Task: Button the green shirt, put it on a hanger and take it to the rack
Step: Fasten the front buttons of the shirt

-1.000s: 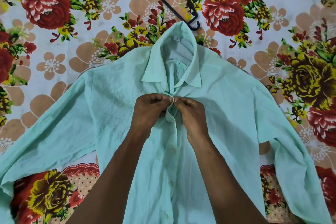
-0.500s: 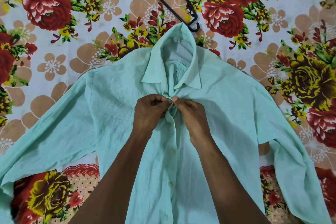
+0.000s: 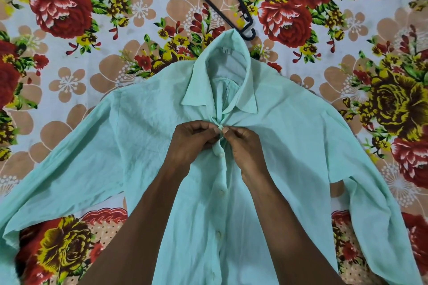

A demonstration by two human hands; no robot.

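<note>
A pale green shirt [image 3: 143, 136] lies face up on a flowered sheet, sleeves spread to both sides, collar pointing away from me. Several white buttons run down its closed front placket. Just under the collar, my left hand [image 3: 192, 143] and my right hand [image 3: 243, 146] meet and pinch the bunched placket fabric between thumbs and fingertips. The topmost button there is hidden by my fingers. A black plastic hanger [image 3: 222, 0] lies on the sheet beyond the collar, its end almost touching the collar's top edge.
The flowered bedsheet [image 3: 69, 81] with red and yellow roses covers the whole surface. The shirt's right sleeve [image 3: 370, 203] folds down toward the lower right edge; the left sleeve reaches the lower left corner.
Both hands stay at the same spot under the collar. The fingertips have drawn the placket fabric into a tighter bunch between them. The shirt and hanger have not moved.
</note>
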